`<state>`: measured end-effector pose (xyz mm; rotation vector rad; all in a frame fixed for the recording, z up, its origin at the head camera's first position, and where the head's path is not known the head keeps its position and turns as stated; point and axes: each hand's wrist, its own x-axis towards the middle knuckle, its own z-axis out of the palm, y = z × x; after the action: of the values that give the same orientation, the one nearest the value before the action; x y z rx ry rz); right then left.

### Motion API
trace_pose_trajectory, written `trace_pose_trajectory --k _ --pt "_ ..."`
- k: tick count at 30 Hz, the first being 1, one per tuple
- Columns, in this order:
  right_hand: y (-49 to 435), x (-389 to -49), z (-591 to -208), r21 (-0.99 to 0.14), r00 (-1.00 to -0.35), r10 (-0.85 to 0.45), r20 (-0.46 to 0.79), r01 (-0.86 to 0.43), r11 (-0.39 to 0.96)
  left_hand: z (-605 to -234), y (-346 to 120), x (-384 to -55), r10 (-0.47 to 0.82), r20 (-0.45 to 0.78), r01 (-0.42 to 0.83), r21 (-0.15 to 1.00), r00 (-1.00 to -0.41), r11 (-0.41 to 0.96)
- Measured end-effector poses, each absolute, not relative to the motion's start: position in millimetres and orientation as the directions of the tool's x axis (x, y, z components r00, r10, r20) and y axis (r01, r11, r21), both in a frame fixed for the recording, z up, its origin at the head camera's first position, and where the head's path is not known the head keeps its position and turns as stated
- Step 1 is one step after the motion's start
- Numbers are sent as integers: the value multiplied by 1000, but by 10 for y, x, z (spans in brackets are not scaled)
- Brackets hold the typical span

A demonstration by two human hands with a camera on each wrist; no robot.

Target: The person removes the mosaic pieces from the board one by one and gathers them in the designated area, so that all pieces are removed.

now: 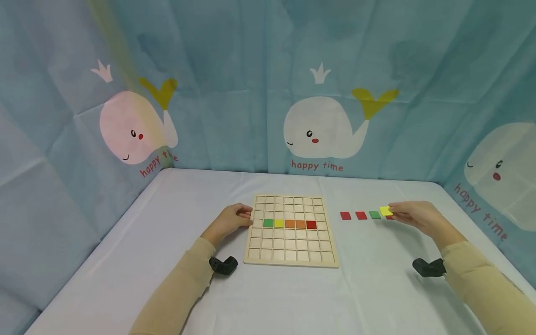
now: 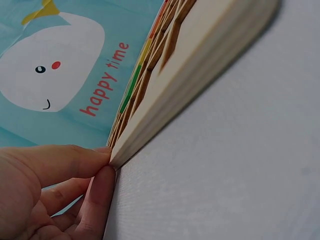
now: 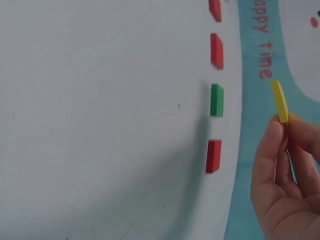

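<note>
A wooden grid board (image 1: 291,265) lies flat on the table, one row holding a green tile (image 1: 268,223), a yellow tile (image 1: 278,224), two orange tiles (image 1: 295,224) and a red tile (image 1: 311,224). At the board's left edge, my left hand (image 1: 232,220) pinches the frame between thumb and finger; the left wrist view shows the fingertips (image 2: 104,155) on that edge. Off to the right, my right hand (image 1: 414,215) pinches a yellow square tile (image 3: 280,102) by one side, raised above the table. Beneath it, a red tile (image 3: 213,156) is partly covered in the head view.
Right of the board, a row on the white table (image 1: 293,302) also has a green tile (image 1: 374,215) and two red tiles (image 1: 361,215). A blue curtain (image 1: 234,116) with printed whales stands behind the table. Black wrist devices (image 1: 223,265) sit at both sleeves.
</note>
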<state>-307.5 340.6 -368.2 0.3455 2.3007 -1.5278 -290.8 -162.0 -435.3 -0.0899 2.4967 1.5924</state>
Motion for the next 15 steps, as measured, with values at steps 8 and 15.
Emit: trace_pose_trajectory --k 8,15 --pt "3656 -3053 -3699 -808 -923 49 -383 360 467 -4329 -1578 -2887 46 -185 -148 893 -982 426" --pt "3733 -3067 -3717 -799 -913 101 -396 397 452 -4341 -1588 -2894 44 -183 -149 898 -982 414"
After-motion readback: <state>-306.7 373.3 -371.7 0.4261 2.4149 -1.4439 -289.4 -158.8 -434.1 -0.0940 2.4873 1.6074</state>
